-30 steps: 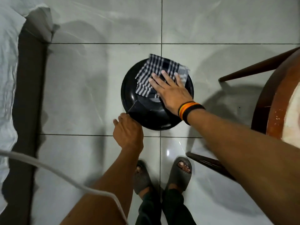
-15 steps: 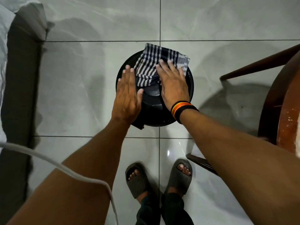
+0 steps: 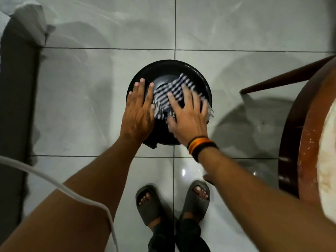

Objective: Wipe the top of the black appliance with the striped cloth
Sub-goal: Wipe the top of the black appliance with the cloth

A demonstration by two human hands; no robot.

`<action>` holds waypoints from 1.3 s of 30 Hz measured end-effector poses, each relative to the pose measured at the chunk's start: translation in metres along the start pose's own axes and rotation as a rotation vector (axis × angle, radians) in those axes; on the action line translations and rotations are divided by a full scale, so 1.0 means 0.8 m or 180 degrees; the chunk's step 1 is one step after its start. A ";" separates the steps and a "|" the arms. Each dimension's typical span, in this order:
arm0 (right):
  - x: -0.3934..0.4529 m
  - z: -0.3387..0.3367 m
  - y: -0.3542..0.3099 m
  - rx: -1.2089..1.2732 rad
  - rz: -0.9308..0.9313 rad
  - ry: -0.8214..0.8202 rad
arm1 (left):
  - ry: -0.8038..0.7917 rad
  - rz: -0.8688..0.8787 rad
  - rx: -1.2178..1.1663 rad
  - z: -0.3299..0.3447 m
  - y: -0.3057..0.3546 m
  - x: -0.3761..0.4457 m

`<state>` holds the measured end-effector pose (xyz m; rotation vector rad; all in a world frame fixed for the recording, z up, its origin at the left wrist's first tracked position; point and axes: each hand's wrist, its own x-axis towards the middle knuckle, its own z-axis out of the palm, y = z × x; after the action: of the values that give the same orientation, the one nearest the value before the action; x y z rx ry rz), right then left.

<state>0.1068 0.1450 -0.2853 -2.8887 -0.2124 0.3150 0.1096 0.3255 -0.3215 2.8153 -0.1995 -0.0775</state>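
The round black appliance (image 3: 169,70) stands on the tiled floor in the middle of the head view. The black-and-white striped cloth (image 3: 166,95) lies on its top, blurred by motion. My right hand (image 3: 189,115), with a striped wristband, presses flat on the cloth with fingers spread. My left hand (image 3: 139,110) lies flat and open on the left side of the lid, touching the cloth's left edge and holding nothing. The near part of the lid is hidden under both hands.
A dark wooden round table (image 3: 307,135) with a slanted leg stands at the right. A white sheet over a dark edge (image 3: 20,70) runs along the left. A white cable (image 3: 54,186) crosses my left forearm. My feet in grey sandals (image 3: 172,202) stand just below the appliance.
My right hand has dragged the cloth from the far rim toward the near right of the lid. My left hand moved from the appliance's near edge onto the lid's left side.
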 end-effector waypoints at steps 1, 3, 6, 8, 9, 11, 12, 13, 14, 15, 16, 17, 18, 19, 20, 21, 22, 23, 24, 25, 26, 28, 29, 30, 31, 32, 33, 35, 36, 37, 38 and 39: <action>0.027 -0.002 0.007 -0.0031 -0.0057 -0.0129 | 0.0007 0.0010 0.0005 0.001 0.001 0.000; 0.076 -0.009 0.019 0.0129 0.0032 -0.0362 | 0.0066 -0.0028 -0.0023 0.000 0.001 0.000; 0.112 -0.019 0.035 0.0765 0.0558 -0.0473 | 0.0122 -0.0114 -0.0009 0.001 0.004 -0.002; 0.099 -0.015 0.038 0.0891 0.0791 -0.0251 | 0.0113 -0.0151 -0.0017 0.002 0.006 -0.001; 0.081 -0.009 0.036 0.0896 0.0882 -0.0094 | 0.0112 -0.0166 -0.0034 0.003 0.006 -0.001; 0.030 0.010 0.022 0.0994 0.1130 0.0216 | 0.0099 -0.0194 -0.0027 0.002 0.007 -0.001; 0.001 0.022 0.011 0.1101 0.1255 0.0321 | 0.0084 -0.0194 -0.0014 0.001 0.007 -0.001; -0.028 0.033 -0.003 0.1243 0.1351 0.0374 | 0.0073 -0.0191 -0.0005 0.000 0.008 -0.001; -0.053 0.043 -0.021 0.1432 0.1406 0.0396 | 0.0071 -0.0179 0.0002 0.000 0.008 0.000; -0.075 0.051 -0.042 0.1645 0.1434 0.0393 | 0.0068 -0.0162 0.0006 0.001 0.007 0.000; -0.094 0.059 -0.062 0.1847 0.1455 0.0386 | 0.0059 -0.0144 0.0004 0.002 0.006 0.000; -0.108 0.064 -0.082 0.2020 0.1469 0.0379 | 0.0041 -0.0133 0.0017 0.002 0.005 0.000; -0.118 0.069 -0.097 0.2165 0.1490 0.0379 | 0.0017 -0.0133 0.0049 0.002 0.005 0.000; -0.124 0.071 -0.109 0.2303 0.1529 0.0400 | -0.0014 -0.0131 0.0092 0.001 0.005 -0.001; -0.127 0.071 -0.117 0.2453 0.1596 0.0433 | -0.0044 -0.0135 0.0127 -0.001 0.006 -0.001; -0.128 0.067 -0.121 0.2627 0.1695 0.0461 | -0.0083 -0.0134 0.0123 -0.004 0.006 0.000; -0.129 0.062 -0.122 0.2839 0.1801 0.0476 | -0.0143 -0.0128 0.0064 -0.007 0.005 0.000; -0.129 0.054 -0.121 0.3073 0.1888 0.0479 | -0.0210 -0.0127 -0.0051 -0.011 0.005 0.001; -0.129 0.045 -0.117 0.3265 0.1941 0.0464 | -0.0263 -0.0128 -0.0211 -0.017 0.006 0.002; -0.127 0.036 -0.113 0.3334 0.1948 0.0448 | -0.0288 -0.0159 -0.0401 -0.023 0.008 0.002; -0.123 0.027 -0.109 0.3260 0.1903 0.0454 | -0.0257 -0.0214 -0.0592 -0.032 0.010 0.001; -0.111 0.011 -0.100 0.2928 0.1698 0.0483 | 0.0053 -0.0348 -0.0955 -0.046 0.015 -0.004; -0.101 0.003 -0.097 0.2805 0.1608 0.0459 | 0.0298 -0.0395 -0.1148 -0.053 0.018 -0.009; -0.089 -0.005 -0.092 0.2737 0.1565 0.0435 | 0.0511 -0.0439 -0.1399 -0.061 0.023 -0.013; -0.078 -0.014 -0.089 0.2714 0.1548 0.0456 | 0.0610 -0.0483 -0.1693 -0.070 0.028 -0.015; -0.067 -0.019 -0.083 0.2716 0.1554 0.0537 | 0.0570 -0.0530 -0.1953 -0.079 0.031 -0.016; -0.058 -0.022 -0.077 0.2711 0.1593 0.0654 | 0.0405 -0.0576 -0.2126 -0.085 0.034 -0.014; -0.047 -0.025 -0.065 0.2605 0.1835 0.0764 | -0.0071 -0.0591 -0.1989 -0.093 0.035 -0.008; -0.045 -0.027 -0.060 0.2530 0.2054 0.0686 | -0.0292 -0.0609 -0.1721 -0.094 0.036 -0.005; -0.045 -0.028 -0.056 0.2437 0.2298 0.0560 | -0.0493 -0.0622 -0.1412 -0.093 0.037 -0.001; -0.046 -0.028 -0.054 0.2303 0.2490 0.0458 | -0.0674 -0.0602 -0.1126 -0.090 0.040 0.002; -0.048 -0.027 -0.051 0.2173 0.2596 0.0416 | -0.0822 -0.0546 -0.0872 -0.088 0.045 0.005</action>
<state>0.0700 0.1735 -0.2477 -2.1564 0.9253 0.2522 0.1143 0.3131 -0.2435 2.5352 -0.0028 -0.4716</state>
